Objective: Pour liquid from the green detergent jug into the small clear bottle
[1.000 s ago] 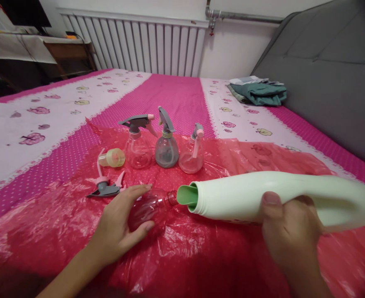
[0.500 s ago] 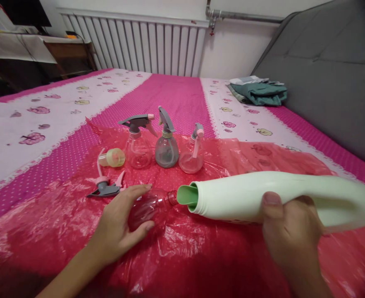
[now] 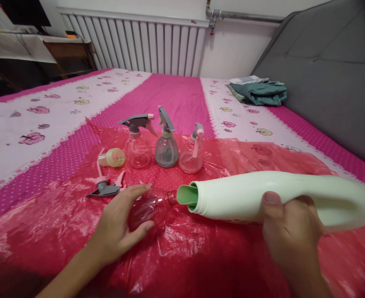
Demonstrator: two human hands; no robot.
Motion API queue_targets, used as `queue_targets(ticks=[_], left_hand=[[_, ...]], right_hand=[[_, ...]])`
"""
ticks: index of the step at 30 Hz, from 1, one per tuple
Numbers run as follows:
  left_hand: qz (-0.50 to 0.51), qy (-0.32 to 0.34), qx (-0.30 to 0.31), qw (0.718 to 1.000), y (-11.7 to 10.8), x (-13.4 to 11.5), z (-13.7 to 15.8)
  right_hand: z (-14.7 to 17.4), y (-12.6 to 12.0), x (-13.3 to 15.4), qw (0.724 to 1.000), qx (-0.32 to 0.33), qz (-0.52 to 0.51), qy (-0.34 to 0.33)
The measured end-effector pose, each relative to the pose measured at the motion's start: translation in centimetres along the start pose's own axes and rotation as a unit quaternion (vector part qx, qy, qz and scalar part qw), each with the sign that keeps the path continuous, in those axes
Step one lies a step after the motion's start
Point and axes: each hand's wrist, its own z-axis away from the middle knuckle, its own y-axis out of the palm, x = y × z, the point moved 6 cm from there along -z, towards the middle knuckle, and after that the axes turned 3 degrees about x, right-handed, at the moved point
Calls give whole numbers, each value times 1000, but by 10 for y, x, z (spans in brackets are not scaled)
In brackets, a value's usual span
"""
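My left hand [image 3: 120,223] is closed around a clear spray bottle [image 3: 149,205] without its top, tilted so its neck faces right. My right hand [image 3: 289,231] grips the handle of a pale green detergent jug [image 3: 238,194], which lies nearly level. The jug's green pouring spout [image 3: 187,194] meets the small bottle's mouth; whether liquid is flowing I cannot make out. Left of my left hand lies a loose grey and pink spray head [image 3: 106,188] with its tube. Beyond it a translucent yellow cap [image 3: 115,157] rests on its side.
Three spray bottles with heads stand behind my hands: one left [image 3: 138,149], a greyish one [image 3: 166,149] and one right [image 3: 192,157]. Red plastic sheeting [image 3: 194,256] covers the near bed. Folded clothes [image 3: 259,91] lie far right by a grey padded headboard [image 3: 331,62].
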Motion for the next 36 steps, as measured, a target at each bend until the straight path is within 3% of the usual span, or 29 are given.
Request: queue_targets(ticks=[27, 36], left_hand=[[-2, -5, 4, 1000, 0, 1, 0], [-5, -3, 5, 1000, 0, 0, -1]], right_hand=[[-2, 4, -5, 999, 7, 15, -31], [2, 2, 1, 1000, -5, 16, -8]])
